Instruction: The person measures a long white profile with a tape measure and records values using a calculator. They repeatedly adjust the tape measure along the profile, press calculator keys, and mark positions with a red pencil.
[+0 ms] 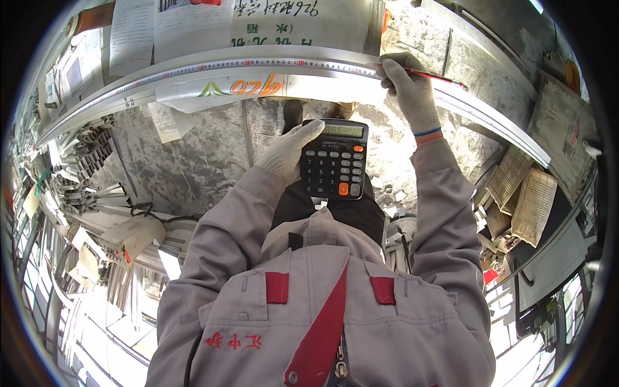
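My left hand (284,155), in a pale knitted glove, grips a black calculator (327,155) by its left side. The calculator is held in front of my body, its display and keys facing up. My gloved right hand (412,93) is at the far right of the middle, fingers closed around a thin red-and-black pencil (445,80). The pencil's one end reaches the measuring scale (251,63), which runs along a long pale metal bar (496,128). That bar spans the view in front of me, and my right fingers rest at its edge.
Paper sheets (132,39) and a printed wrapping (309,32) lie beyond the bar. Cut metal profiles (90,155) are piled at left. Woven baskets (534,206) and a worn board (564,135) stand at right. A dusty box (132,238) sits at lower left.
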The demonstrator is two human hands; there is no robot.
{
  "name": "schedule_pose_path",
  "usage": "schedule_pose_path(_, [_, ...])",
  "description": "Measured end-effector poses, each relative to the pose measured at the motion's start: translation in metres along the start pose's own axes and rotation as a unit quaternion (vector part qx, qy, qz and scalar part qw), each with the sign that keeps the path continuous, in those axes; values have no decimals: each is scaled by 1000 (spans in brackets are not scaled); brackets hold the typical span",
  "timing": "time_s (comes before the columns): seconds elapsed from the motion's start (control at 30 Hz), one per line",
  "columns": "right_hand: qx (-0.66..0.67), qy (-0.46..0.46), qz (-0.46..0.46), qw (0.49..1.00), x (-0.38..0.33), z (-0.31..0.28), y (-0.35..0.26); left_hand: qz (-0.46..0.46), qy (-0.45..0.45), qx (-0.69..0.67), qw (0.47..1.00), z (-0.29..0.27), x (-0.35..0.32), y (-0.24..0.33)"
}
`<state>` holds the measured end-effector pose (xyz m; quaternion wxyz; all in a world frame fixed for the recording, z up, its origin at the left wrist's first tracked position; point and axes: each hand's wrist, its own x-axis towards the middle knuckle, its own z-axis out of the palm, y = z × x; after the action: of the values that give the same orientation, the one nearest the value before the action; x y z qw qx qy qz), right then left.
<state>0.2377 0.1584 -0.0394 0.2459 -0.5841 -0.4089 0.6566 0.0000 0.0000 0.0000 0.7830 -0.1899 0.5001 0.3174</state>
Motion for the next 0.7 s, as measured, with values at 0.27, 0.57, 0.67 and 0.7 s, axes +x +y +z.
schedule_pose_path(0.27, [15,41,-6,999,2,-4,3,7,2,-9,1000,-7,2,8])
schedule_pose_path(0.57, [12,33,-26,999,0,-1,4,16,14,-16,1000,-16,1,11])
schedule_pose_path(0.67, [-9,20,-20,1000,0,1,2,24,2,-21,1000,-17,1,11])
schedule_pose_path(0.7, [-10,14,-25,1000,0,2,1,30,-6,-22,999,-17,0,12])
